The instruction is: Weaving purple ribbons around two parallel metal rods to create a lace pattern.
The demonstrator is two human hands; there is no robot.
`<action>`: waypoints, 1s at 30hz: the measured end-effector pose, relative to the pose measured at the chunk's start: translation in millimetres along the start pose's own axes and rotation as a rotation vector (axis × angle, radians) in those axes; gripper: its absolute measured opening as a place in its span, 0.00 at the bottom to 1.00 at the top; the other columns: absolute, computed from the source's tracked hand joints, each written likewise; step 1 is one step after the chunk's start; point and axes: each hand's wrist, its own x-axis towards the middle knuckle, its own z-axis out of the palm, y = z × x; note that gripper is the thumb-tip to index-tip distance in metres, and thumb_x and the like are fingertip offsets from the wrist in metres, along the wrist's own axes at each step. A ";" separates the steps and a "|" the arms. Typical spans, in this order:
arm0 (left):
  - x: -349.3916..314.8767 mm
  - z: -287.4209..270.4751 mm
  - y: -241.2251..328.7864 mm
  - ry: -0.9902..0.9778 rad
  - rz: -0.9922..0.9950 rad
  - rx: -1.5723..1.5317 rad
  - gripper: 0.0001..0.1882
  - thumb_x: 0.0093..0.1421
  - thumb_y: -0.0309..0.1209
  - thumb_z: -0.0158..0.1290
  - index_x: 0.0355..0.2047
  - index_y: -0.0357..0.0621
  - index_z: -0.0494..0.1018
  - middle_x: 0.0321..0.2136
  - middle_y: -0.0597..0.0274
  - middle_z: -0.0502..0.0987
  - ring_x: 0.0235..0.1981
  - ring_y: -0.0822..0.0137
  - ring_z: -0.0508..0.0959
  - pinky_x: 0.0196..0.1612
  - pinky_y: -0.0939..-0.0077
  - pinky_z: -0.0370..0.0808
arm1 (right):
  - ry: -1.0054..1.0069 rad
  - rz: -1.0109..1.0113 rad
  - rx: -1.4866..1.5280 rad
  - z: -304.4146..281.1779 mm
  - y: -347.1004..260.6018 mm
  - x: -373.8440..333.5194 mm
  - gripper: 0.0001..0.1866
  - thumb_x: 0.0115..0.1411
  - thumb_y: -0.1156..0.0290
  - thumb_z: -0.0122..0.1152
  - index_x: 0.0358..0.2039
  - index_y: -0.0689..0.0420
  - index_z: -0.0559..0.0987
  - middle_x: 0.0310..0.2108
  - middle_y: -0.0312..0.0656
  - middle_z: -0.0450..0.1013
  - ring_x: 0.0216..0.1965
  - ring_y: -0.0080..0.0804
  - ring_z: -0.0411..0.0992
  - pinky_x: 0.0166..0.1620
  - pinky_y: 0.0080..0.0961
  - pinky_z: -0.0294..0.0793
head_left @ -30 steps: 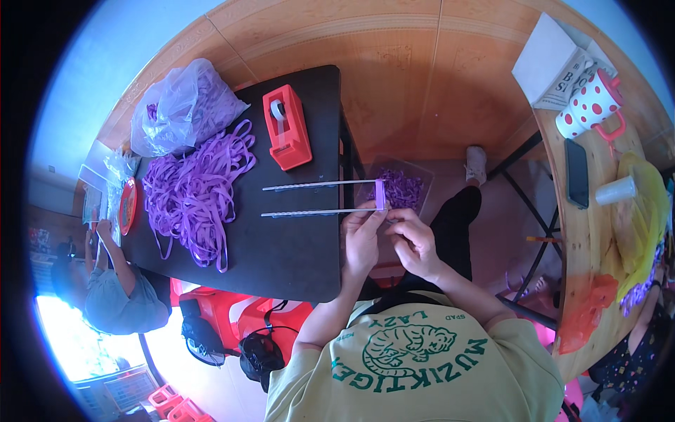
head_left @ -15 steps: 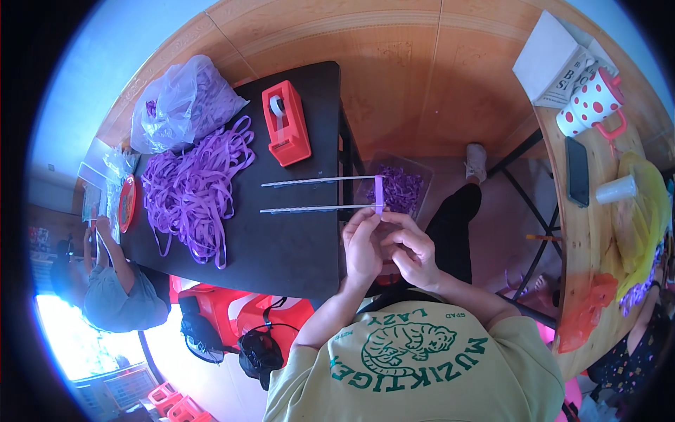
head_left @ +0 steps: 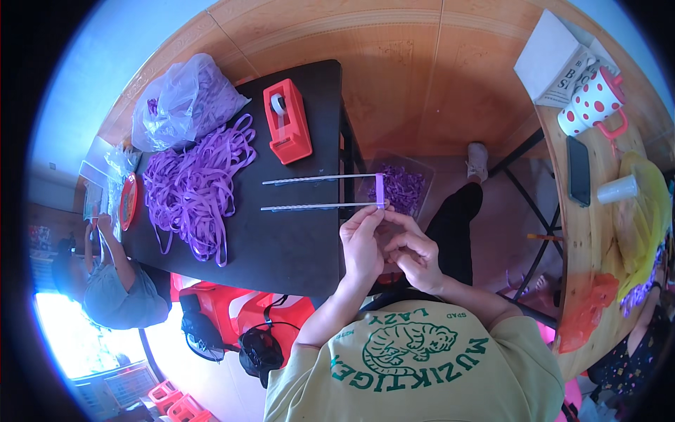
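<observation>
Black table [head_left: 281, 239] on a wood-pattern floor [head_left: 422, 77], seen from overhead. Two thin rods [head_left: 316, 193] lie parallel on it, their ends sticking out past its right edge. A purple strip [head_left: 380, 190] stands across both rod tips, over the floor gap. Left hand [head_left: 362, 243] has its fingertips pinched at the strip's lower end by the nearer rod. Right hand [head_left: 415, 257] sits just beside it, fingers curled; can't tell if it grips anything.

On the table: a loose ribbon pile [head_left: 197, 186] at left, a clear bag [head_left: 186, 98] of more ribbon at the far corner, a red tape dispenser [head_left: 287, 130] near the far edge. Below the rod tips, a clear tray [head_left: 404, 186] of purple pieces on the floor.

Right side: wooden bench [head_left: 587, 232] with spotted mug [head_left: 590, 105], phone [head_left: 578, 170], paper cup [head_left: 619, 188]. Another person [head_left: 112, 281] sits at the table's left end.
</observation>
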 end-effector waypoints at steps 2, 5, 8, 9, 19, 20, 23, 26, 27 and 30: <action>0.1 -0.5 0.4 -0.009 -0.011 0.000 0.08 0.60 0.20 0.47 0.34 0.31 0.76 0.35 0.48 0.78 0.36 0.64 0.78 0.42 0.75 0.75 | -0.003 -0.028 -0.050 0.3 -1.4 0.4 0.08 0.50 0.90 0.48 0.27 0.65 0.74 0.56 0.47 0.60 0.39 0.21 0.70 0.36 0.14 0.69; -0.3 -0.3 1.8 0.007 -0.004 0.011 0.08 0.60 0.20 0.46 0.35 0.31 0.75 0.35 0.49 0.78 0.36 0.63 0.78 0.41 0.75 0.75 | -0.002 0.016 0.014 3.1 -4.8 -0.3 0.08 0.51 0.90 0.48 0.27 0.65 0.74 0.56 0.47 0.60 0.40 0.22 0.70 0.36 0.14 0.69; -0.3 2.6 4.2 0.040 -0.071 -0.043 0.08 0.60 0.20 0.45 0.36 0.31 0.73 0.36 0.49 0.77 0.34 0.63 0.77 0.39 0.75 0.75 | 0.014 0.023 0.042 4.3 -4.4 -1.4 0.09 0.51 0.91 0.48 0.27 0.65 0.75 0.56 0.47 0.60 0.41 0.22 0.70 0.35 0.15 0.70; -0.2 3.4 4.5 0.066 -0.073 -0.041 0.08 0.60 0.21 0.44 0.36 0.32 0.72 0.36 0.49 0.76 0.33 0.63 0.77 0.38 0.74 0.75 | 0.013 0.047 0.058 3.7 -3.8 -2.7 0.09 0.50 0.91 0.48 0.27 0.65 0.75 0.57 0.47 0.59 0.41 0.22 0.71 0.35 0.15 0.70; 2.4 0.7 1.0 0.026 -0.094 0.008 0.05 0.61 0.21 0.46 0.33 0.34 0.72 0.33 0.53 0.76 0.31 0.66 0.76 0.32 0.74 0.76 | -0.007 0.045 0.029 1.1 -3.1 -4.0 0.10 0.48 0.90 0.49 0.27 0.64 0.76 0.58 0.48 0.58 0.49 0.28 0.68 0.40 0.17 0.69; 2.5 1.8 1.0 0.027 -0.093 0.007 0.05 0.61 0.21 0.46 0.33 0.34 0.72 0.33 0.53 0.76 0.31 0.66 0.76 0.32 0.74 0.76 | -0.008 0.046 0.029 1.1 -2.1 -4.3 0.10 0.48 0.90 0.49 0.27 0.64 0.76 0.58 0.48 0.58 0.49 0.28 0.68 0.40 0.17 0.69; 2.1 3.5 1.3 0.071 -0.090 -0.009 0.05 0.61 0.22 0.48 0.32 0.34 0.74 0.31 0.54 0.77 0.30 0.68 0.77 0.34 0.76 0.76 | -0.009 0.015 0.005 2.2 -0.5 -4.7 0.10 0.48 0.90 0.49 0.28 0.64 0.76 0.58 0.49 0.58 0.51 0.30 0.67 0.41 0.17 0.69; 2.6 1.8 0.6 0.051 -0.045 -0.001 0.06 0.61 0.22 0.48 0.31 0.35 0.75 0.31 0.55 0.77 0.30 0.69 0.77 0.35 0.79 0.75 | -0.021 0.010 -0.010 2.9 -1.5 -3.7 0.09 0.49 0.90 0.50 0.28 0.65 0.76 0.59 0.51 0.58 0.54 0.34 0.66 0.45 0.19 0.69; 2.2 1.5 1.2 0.048 -0.032 0.014 0.06 0.61 0.22 0.48 0.31 0.35 0.75 0.31 0.55 0.77 0.30 0.69 0.77 0.35 0.80 0.75 | -0.016 -0.015 -0.048 4.1 -1.1 -3.3 0.09 0.49 0.90 0.49 0.28 0.65 0.76 0.59 0.52 0.58 0.55 0.37 0.65 0.48 0.21 0.68; 1.9 1.0 0.5 0.027 -0.007 0.033 0.06 0.61 0.22 0.49 0.31 0.34 0.75 0.30 0.55 0.78 0.30 0.69 0.77 0.36 0.80 0.74 | 0.019 -0.070 -0.132 8.5 -0.5 -2.5 0.09 0.49 0.91 0.49 0.29 0.67 0.75 0.58 0.55 0.59 0.57 0.43 0.64 0.51 0.25 0.67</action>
